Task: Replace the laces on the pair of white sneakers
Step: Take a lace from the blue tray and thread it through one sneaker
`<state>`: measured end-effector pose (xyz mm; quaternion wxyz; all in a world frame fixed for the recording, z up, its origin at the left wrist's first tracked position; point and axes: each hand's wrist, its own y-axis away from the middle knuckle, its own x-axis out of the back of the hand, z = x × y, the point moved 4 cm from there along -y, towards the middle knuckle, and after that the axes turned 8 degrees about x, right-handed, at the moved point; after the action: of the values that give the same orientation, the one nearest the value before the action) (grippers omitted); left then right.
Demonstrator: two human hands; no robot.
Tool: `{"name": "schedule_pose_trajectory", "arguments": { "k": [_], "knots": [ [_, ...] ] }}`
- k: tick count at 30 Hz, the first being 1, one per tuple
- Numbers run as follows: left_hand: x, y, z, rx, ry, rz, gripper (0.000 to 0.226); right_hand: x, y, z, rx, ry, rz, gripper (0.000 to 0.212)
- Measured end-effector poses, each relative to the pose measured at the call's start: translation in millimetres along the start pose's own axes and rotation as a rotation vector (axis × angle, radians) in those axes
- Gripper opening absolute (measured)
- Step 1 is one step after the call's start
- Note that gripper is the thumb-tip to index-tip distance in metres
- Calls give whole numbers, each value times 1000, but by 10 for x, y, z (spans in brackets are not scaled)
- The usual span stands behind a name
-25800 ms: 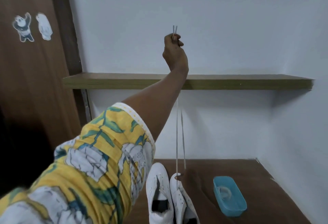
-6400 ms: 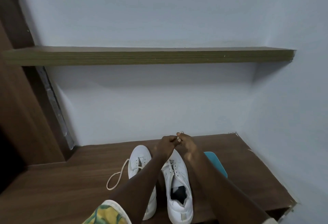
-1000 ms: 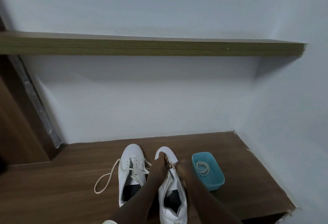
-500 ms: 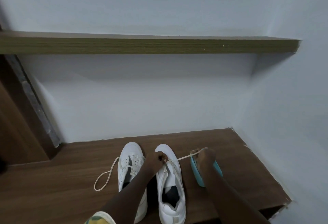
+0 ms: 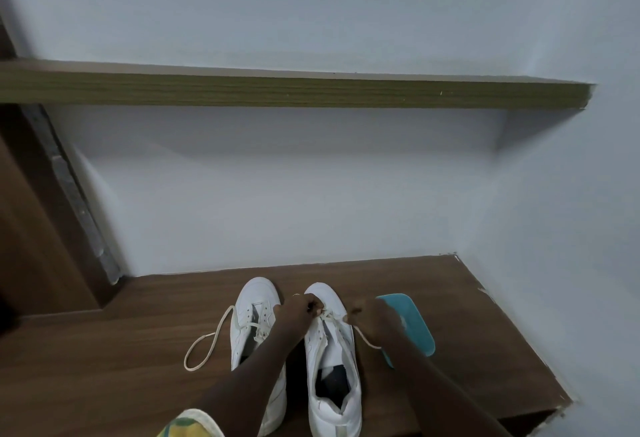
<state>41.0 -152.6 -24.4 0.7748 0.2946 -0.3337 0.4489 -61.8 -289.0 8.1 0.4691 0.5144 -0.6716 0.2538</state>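
Two white sneakers stand side by side, toes toward the wall. The left sneaker [image 5: 254, 319] trails a cream lace [image 5: 204, 343] looping onto the wooden surface. My left hand [image 5: 299, 308] pinches the lace at the lower eyelets of the right sneaker [image 5: 332, 350]. My right hand [image 5: 372, 315] grips the other end of that lace [image 5: 363, 339], which hangs in a short loop beside the shoe's right edge. My forearms cover parts of both shoes.
A teal plastic tray [image 5: 414, 327] sits just right of my right hand, partly hidden by it. The wooden surface [image 5: 138, 350] ends at a chipped right edge. A wooden shelf [image 5: 311, 92] juts from the white wall above. A brown door panel stands at left.
My right hand has come back in from the right toward the right sneaker's toe, and the lace it holds has gone slack. The left hand stays at the eyelets.
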Motion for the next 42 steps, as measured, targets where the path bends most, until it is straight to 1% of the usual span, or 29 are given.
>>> {"name": "schedule_pose_trajectory", "arguments": {
  "k": [1, 2, 4, 6, 10, 12, 13, 15, 17, 20, 22, 24, 26, 28, 30, 33, 36, 38, 42],
  "knots": [
    [6, -6, 3, -1, -1, -2, 20, -89, -35, -37, 24, 34, -46, 28],
    [12, -14, 5, -3, 2, -5, 19, -166, -55, -58, 15, 31, -52, 27],
    [46, -13, 9, -7, 3, -8, 16, -255, -99, -83, 3, 10, -19, 23],
    [60, -24, 2, -27, 7, -30, 12, -234, -116, -32, -63, -67, 10, 21],
    [87, 15, -24, -35, -20, -53, 14, -65, -95, 204, -211, -105, 26, 24],
    [93, 49, -32, -25, -71, -53, 18, 94, -33, 352, -256, -75, 88, 23],
    [97, 73, -25, -24, -116, -56, 20, 136, -32, 440, -268, -24, 109, 23],
    [115, 105, 2, -26, -186, -68, 21, 166, -64, 606, -298, 25, 203, 27],
    [123, 110, 15, -29, -227, -75, 18, 227, -13, 575, -328, 37, 249, 27],
    [133, 125, 31, -36, -244, -42, 20, 262, 77, 412, -340, 85, 305, 27],
    [121, 125, 62, -53, -213, -10, 21, 191, 46, 274, -262, 142, 281, 29],
    [99, 123, 90, -65, -200, 11, 21, 58, -7, 94, -138, 157, 184, 30],
    [88, 112, 93, -70, -214, 36, 21, -93, -42, -25, -46, 98, 93, 30],
    [87, 88, 82, -70, -216, 55, 20, -203, -48, -63, -4, 50, 66, 28],
    [91, 72, 82, -76, -224, 60, 19, -239, -26, -82, 9, 20, 80, 24],
    [97, 69, 76, -82, -269, 40, 18, -223, -17, -71, -30, -70, 89, 20],
    [115, 82, 47, -93, -317, 34, 19, -184, -43, -14, -95, -155, 49, 20],
    [136, 98, 30, -98, -357, 55, 21, -141, -58, 28, -128, -132, 18, 21],
    [166, 116, 11, -72, -422, 73, 25, -104, 26, 198, -206, -23, 64, 16]
  ]
}}
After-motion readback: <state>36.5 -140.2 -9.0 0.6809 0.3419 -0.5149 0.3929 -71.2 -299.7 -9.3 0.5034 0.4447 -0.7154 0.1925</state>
